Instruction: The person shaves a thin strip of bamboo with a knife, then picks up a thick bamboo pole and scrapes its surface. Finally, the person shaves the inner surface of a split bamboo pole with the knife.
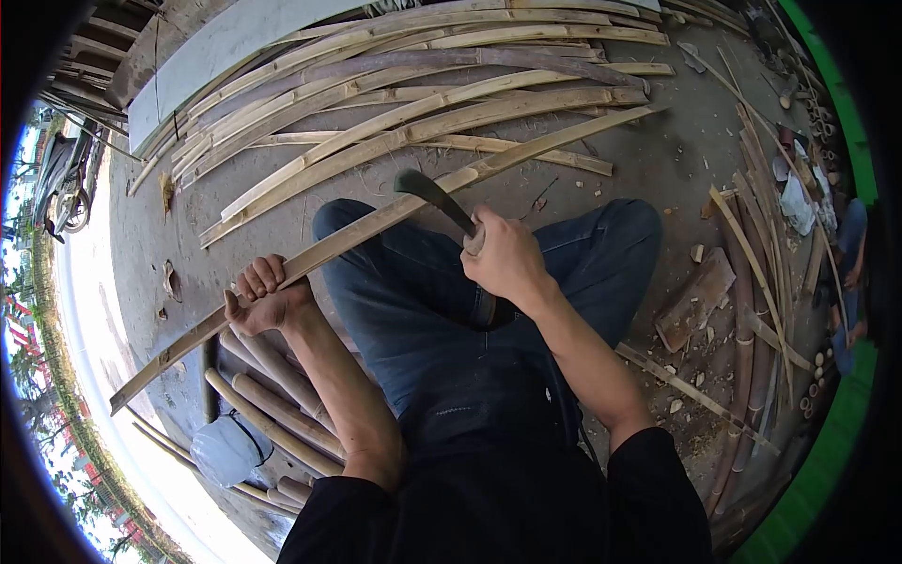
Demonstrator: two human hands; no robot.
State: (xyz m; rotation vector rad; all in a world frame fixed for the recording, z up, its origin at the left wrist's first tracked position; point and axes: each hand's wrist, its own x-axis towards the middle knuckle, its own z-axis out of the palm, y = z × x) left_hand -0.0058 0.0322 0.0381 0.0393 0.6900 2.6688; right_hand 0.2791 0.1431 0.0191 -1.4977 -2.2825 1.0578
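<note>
A long split bamboo strip (pixel 376 224) slants across my lap, from low on the left to high on the right. My left hand (pixel 268 301) is closed round it near its lower part, fingers over the far edge and thumb sticking out. In my right hand (pixel 503 246) is the handle of a billhook (pixel 434 199) with a dark blade and a curved, hooked tip. The blade's tip overlaps the strip at about its middle. Below both, my legs in blue jeans (pixel 404 301) are crossed on the ground.
Many split bamboo strips (pixel 413 132) lie ahead on the concrete floor. Uncut bamboo poles (pixel 282 414) and a pale bag (pixel 225 451) are at my left. To the right are a wooden block (pixel 695 296), shavings and more bamboo poles (pixel 747 357). Another person's leg (pixel 848 273) shows at the right edge.
</note>
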